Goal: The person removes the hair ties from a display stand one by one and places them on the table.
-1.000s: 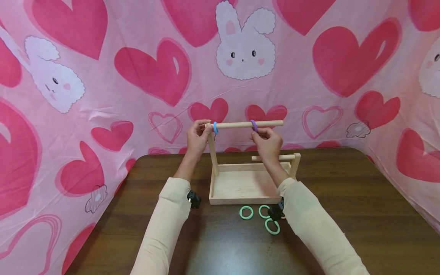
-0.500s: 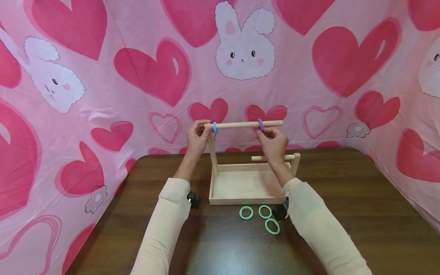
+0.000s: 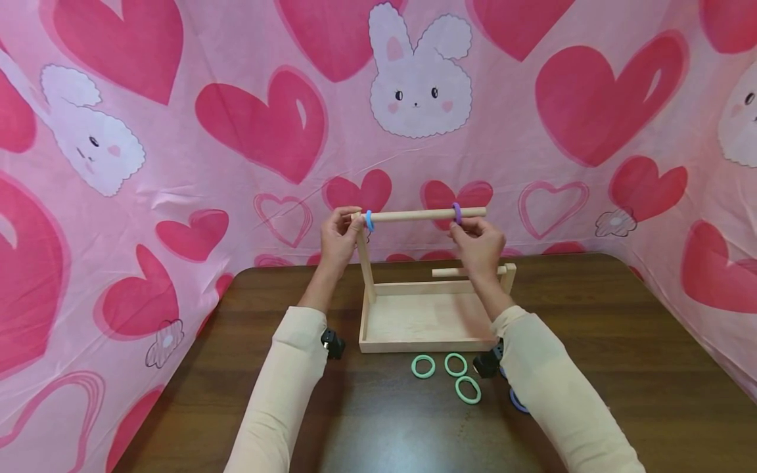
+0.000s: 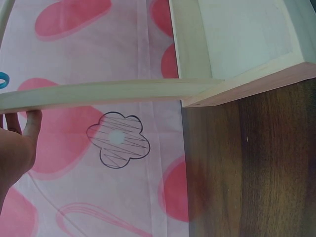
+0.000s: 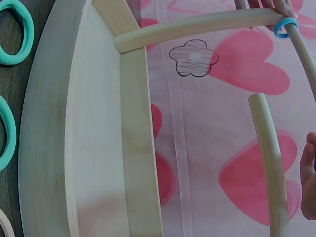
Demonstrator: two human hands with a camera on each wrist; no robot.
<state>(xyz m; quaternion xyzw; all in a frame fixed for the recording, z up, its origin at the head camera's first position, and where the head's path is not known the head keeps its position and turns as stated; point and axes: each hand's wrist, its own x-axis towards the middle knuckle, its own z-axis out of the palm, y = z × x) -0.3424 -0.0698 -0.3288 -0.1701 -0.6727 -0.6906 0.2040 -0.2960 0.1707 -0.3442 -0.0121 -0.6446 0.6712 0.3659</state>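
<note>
My left hand (image 3: 338, 240) grips the top of the tall wooden post (image 3: 365, 266), where the upper rod (image 3: 408, 215) joins it. A light blue ring (image 3: 369, 221) hangs on the rod beside my left fingertips. Toward the rod's free right end, my right hand (image 3: 481, 246) pinches a purple ring (image 3: 457, 213) that encircles the rod. Post and rod belong to a wooden stand with a shallow tray (image 3: 426, 347). In the right wrist view my right hand shows only partly at the right edge, and the purple ring is out of sight.
Below the upper rod, a shorter rod (image 3: 443, 272) points left from a low post (image 3: 508, 279). Several green rings, one of them a front ring (image 3: 458, 390), lie before the tray. A darker blue ring (image 3: 517, 402) lies partly under my right sleeve. A patterned pink cloth (image 3: 236, 217) hangs behind the table.
My right hand has slid the purple ring rightward along the upper rod, toward its free end. My left hand and the light blue ring have stayed in place.
</note>
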